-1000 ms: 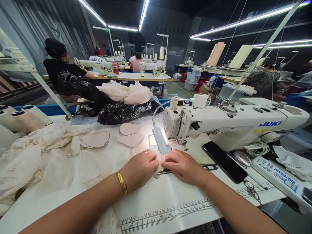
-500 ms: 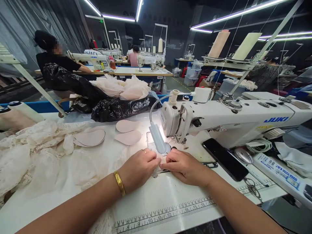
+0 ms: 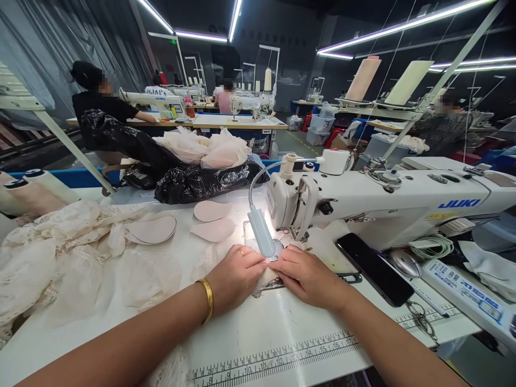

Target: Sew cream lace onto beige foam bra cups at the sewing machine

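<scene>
My left hand (image 3: 241, 275) and my right hand (image 3: 309, 275) meet just in front of the needle area of a white sewing machine (image 3: 363, 193). Both have their fingers closed on a pale lace-edged fabric (image 3: 265, 280), which shows between and below them. My fingertips almost touch each other. A grey gooseneck lamp (image 3: 261, 232) lights the spot and partly hides the needle plate. Left of the machine head lie beige teardrop-shaped pads (image 3: 213, 230), with another pad (image 3: 155, 230) further left. Beside my left forearm spreads a heap of cream lace fabric (image 3: 80, 274).
A black phone (image 3: 373, 269), a mouse (image 3: 404, 263) and a long white box (image 3: 467, 290) lie to the right. Behind the table, a black plastic bag (image 3: 209, 181) carries pale cups (image 3: 226, 148). A printed ruler (image 3: 282, 356) runs along the front edge. Co-workers sit further back.
My right hand's fingers have come closer to my left fingertips, and its thumb and forefinger have shifted. The whole view has moved slightly. Both hands stay at the fabric.
</scene>
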A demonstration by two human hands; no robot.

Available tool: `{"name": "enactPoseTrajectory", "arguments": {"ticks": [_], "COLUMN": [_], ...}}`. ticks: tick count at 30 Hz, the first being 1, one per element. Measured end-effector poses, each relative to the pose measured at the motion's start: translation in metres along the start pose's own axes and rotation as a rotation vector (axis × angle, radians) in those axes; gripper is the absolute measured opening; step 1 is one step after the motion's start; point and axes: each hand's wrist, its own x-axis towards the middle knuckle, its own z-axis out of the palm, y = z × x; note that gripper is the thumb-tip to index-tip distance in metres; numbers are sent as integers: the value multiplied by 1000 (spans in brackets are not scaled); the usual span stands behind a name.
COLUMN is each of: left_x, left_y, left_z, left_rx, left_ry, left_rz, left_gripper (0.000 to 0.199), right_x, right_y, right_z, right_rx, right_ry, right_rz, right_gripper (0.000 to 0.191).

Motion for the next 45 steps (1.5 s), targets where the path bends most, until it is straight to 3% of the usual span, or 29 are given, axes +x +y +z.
{"name": "enactPoseTrajectory", "arguments": {"ticks": [13, 27, 35, 37, 40, 43, 45], "left_x": [16, 27, 40, 39, 27, 2, -17], "left_y": [-22, -22, -17, -19, -12, 22, 57], "left_z": [10, 3, -5, -6, -16, -34, -44], "left_rx": [-32, 106, 63, 40, 2, -149, -506], "left_ry": [60, -145, -211, -207, -183, -125, -15], "left_rz": [-11, -60, -238, -265, -312, -323, -431], "left_gripper": [23, 19, 13, 13, 21, 26, 17], "right_x": [3, 3, 2, 2, 5, 10, 14], "right_y": [6, 3, 5, 1, -15, -38, -56], "right_z": [9, 8, 9, 8, 6, 9, 14], "right_rx": [-111, -86, 13, 70, 345, 875, 1114], "right_ry": [28, 93, 118, 121, 85, 77, 135], "right_rz": [156, 147, 173, 214, 419, 623, 657], "right_gripper": [22, 23, 23, 23, 16, 26, 39]}}
